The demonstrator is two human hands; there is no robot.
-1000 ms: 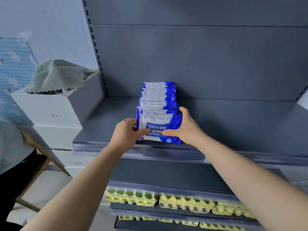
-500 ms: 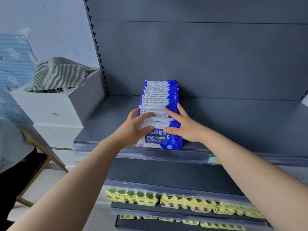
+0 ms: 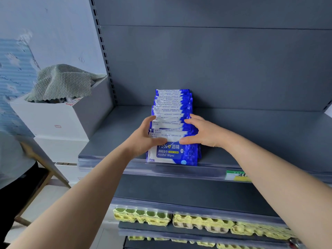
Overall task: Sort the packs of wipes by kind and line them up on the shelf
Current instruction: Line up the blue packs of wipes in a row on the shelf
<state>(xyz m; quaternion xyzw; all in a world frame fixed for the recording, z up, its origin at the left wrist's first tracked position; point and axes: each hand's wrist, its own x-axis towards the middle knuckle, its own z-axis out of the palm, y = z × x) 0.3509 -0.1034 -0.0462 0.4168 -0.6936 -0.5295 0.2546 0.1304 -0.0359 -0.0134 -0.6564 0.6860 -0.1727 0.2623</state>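
Packs of wipes (image 3: 172, 112), blue and white, stand in a single file on the grey shelf (image 3: 251, 141), running from its front edge back toward the rear panel, left of the shelf's middle. The front pack (image 3: 170, 153) stands at the front lip and reads "Alcohol Wipes".

Left hand (image 3: 143, 139): fingers reach along the left flank of the nearest packs, thumb lies across the front pack's upper face.

Right hand (image 3: 204, 133): fingers extended flat against the right flank, thumb on the front pack's top. Both hands press the file between them, neither clenched.

A green label (image 3: 235, 176) sits on the front rail to the right. Yellow egg trays (image 3: 201, 221) fill the lower shelves. A white box (image 3: 48, 119) under a striped cloth (image 3: 62, 81) stands off the left end.
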